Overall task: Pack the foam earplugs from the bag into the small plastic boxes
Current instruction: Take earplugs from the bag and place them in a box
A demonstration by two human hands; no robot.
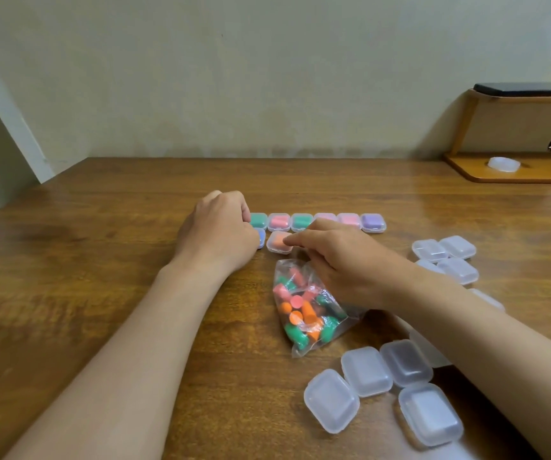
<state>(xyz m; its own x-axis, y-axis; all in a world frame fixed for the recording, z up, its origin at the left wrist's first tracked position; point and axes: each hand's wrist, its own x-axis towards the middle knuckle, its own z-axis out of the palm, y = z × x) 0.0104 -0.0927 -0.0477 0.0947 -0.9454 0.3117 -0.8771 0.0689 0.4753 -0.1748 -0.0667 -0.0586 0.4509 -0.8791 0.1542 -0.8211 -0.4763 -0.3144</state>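
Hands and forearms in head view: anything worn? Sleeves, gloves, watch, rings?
Nothing worn that shows. The left hand and right hand are bare, and both forearms are uncovered to the frame edge: no sleeves, gloves, watch or rings visible.

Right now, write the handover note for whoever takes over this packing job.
Left hand: curled at the left end of the filled boxes; grip hidden.
Right hand: fingertip on the orange-filled box, palm over the bag's mouth.
Bag: mid-table, many earplugs inside.
Done: row of six filled boxes and a second row begun.
Left: empty boxes near right, more farther right.
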